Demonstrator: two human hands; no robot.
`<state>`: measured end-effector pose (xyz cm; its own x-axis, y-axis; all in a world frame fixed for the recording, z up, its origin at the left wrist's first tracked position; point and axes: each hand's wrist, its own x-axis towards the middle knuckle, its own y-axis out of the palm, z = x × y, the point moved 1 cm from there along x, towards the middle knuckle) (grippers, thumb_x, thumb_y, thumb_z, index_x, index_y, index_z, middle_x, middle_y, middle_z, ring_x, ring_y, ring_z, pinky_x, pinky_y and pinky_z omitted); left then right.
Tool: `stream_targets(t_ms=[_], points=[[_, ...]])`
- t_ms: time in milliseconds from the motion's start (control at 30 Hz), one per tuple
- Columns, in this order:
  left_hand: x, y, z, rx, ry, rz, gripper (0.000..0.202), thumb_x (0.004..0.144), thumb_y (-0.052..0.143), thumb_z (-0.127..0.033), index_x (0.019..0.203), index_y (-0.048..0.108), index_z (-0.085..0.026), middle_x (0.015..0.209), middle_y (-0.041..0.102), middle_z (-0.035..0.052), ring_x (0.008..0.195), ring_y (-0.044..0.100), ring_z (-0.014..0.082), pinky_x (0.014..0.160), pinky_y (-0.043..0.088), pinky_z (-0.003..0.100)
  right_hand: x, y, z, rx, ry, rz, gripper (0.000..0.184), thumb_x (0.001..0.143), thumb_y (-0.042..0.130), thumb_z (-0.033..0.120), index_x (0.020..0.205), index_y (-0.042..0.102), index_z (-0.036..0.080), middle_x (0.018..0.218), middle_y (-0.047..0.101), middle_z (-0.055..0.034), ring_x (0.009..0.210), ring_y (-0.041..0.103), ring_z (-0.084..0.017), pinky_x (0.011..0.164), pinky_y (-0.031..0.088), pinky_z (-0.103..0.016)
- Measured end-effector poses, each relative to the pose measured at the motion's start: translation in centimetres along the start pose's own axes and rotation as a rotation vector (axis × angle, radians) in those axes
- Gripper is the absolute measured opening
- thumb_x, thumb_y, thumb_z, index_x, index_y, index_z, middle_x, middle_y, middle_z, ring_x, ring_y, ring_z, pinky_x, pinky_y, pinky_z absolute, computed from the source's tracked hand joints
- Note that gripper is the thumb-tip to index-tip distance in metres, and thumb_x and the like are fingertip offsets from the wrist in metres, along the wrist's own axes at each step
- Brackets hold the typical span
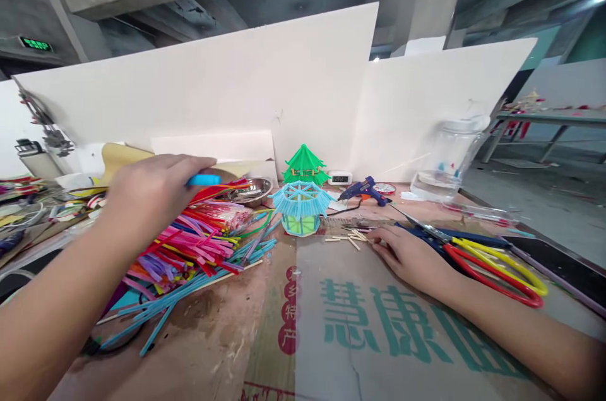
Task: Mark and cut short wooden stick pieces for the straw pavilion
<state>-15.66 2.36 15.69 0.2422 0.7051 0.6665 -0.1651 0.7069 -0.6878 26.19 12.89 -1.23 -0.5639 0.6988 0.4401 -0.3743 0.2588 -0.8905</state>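
My left hand (146, 196) is raised over a pile of coloured pipe cleaners (199, 237), closed round a bright blue cylinder-shaped thing (204, 180); most of it is hidden in the fingers. On the right, my right hand (402, 256) rests low on the table, fingers apart, tips beside several short wooden sticks (354, 238). No object shows clearly in it. Between the hands stands a small round model with a light-blue fringed roof (303, 199) and pale green walls. Behind it rises a green pointed roof piece (303, 164).
Scissors with red and yellow handles (497, 271) lie by my right forearm. A blue glue gun (364, 189), small digital clock (339, 178), metal bowl (253, 189) and clear water jug (445, 161) stand towards the back, before a white board (227, 98). Printed cardboard (331, 357) covers the front.
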Motion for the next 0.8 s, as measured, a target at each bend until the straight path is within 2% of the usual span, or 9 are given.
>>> stream_targets(t_ms=[67,167,267,367,600,800], points=[[2.0,3.1,0.3,0.05,0.037,0.101,0.035,0.094,0.046,-0.021,0.126,0.06,-0.021,0.116,0.069,0.0099,0.104,0.063,0.0262,0.083,0.046,0.036,0.0,-0.1,0.1,0.011,0.0,0.005,0.023,0.1,0.041,0.03,0.106,0.06,0.02,0.109,0.067,-0.0103,0.101,0.063,-0.027,0.09,0.052,-0.046],[4.2,8.4,-0.1,0.066,0.087,0.242,0.031,0.093,0.049,-0.016,0.12,0.064,-0.021,0.106,0.071,0.0105,0.099,0.066,0.0254,0.081,0.048,0.034,0.0,-0.3,0.3,0.027,0.003,0.007,0.022,0.099,0.041,0.028,0.105,0.061,0.021,0.108,0.067,-0.0101,0.101,0.063,-0.027,0.09,0.052,-0.045],[5.0,12.0,-0.3,0.058,0.106,0.343,0.026,0.095,0.053,-0.023,0.119,0.062,-0.017,0.105,0.069,0.0094,0.097,0.066,0.0224,0.085,0.051,0.037,0.0,-0.6,0.3,0.042,0.005,0.008,0.022,0.098,0.042,0.027,0.104,0.062,0.022,0.107,0.067,-0.01,0.1,0.063,-0.027,0.089,0.053,-0.045],[5.0,13.2,-0.2,0.038,0.107,0.395,0.031,0.096,0.057,-0.034,0.12,0.059,-0.015,0.111,0.065,0.0076,0.096,0.065,0.0201,0.086,0.054,0.042,0.0,-0.5,0.2,0.052,0.012,0.016,0.022,0.098,0.042,0.028,0.105,0.062,0.023,0.109,0.067,-0.0098,0.1,0.063,-0.027,0.089,0.053,-0.046],[5.2,12.8,-0.3,0.045,0.049,0.384,0.034,0.095,0.057,-0.034,0.124,0.057,-0.016,0.119,0.062,0.0094,0.105,0.062,0.0229,0.09,0.053,0.046,0.1,-0.1,0.0,0.049,0.032,0.021,0.022,0.098,0.042,0.031,0.105,0.062,0.023,0.107,0.067,-0.009,0.1,0.064,-0.027,0.088,0.053,-0.044],[5.7,15.6,0.7,0.064,-0.059,0.426,0.033,0.094,0.058,-0.035,0.121,0.058,-0.015,0.12,0.061,0.0097,0.103,0.062,0.0221,0.088,0.055,0.043,0.1,0.1,-0.3,0.05,0.036,0.023,0.023,0.097,0.043,0.032,0.103,0.062,0.023,0.108,0.067,-0.0093,0.099,0.064,-0.028,0.088,0.053,-0.045]])
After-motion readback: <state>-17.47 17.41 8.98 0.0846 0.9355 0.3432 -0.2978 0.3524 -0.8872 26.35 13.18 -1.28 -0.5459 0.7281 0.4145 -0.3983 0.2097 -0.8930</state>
